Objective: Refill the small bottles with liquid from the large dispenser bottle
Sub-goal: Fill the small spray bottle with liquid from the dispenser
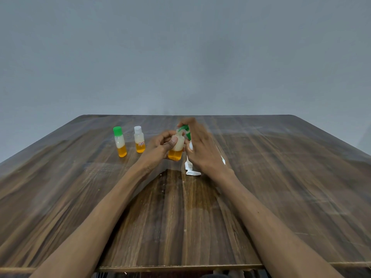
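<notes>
Head view, 1 frame, catalogued as follows.

Item 1: small bottle [176, 148], clear plastic, orange liquid in its lower part and pale foam above. It was held just above the wooden table [281, 177], near the middle of the tabletop. The left hand [160, 146] gripped it, fingers curled round its far side and the thumb pressed flat on its front.

Item 2: green cap [185, 130], at the neck of that bottle, tilted. The right hand [200, 145] (blurred by motion) had its fingertips pinching the cap from above; whether the cap was seated on the neck or lifted off could not be told.

Item 3: green-capped bottle [120, 144], upright on the table to the left of the hands, orange liquid in the bottom, foam above.

Item 4: clear-capped bottle [139, 141], upright just beside item 3 on its right, with a small label, similar orange fill.

Item 5: white pump head [190, 167], lying on the table just beside the right wrist, partly hidden by the right hand.

Item 6: grey wall [180, 57], behind the table's far edge.
</notes>
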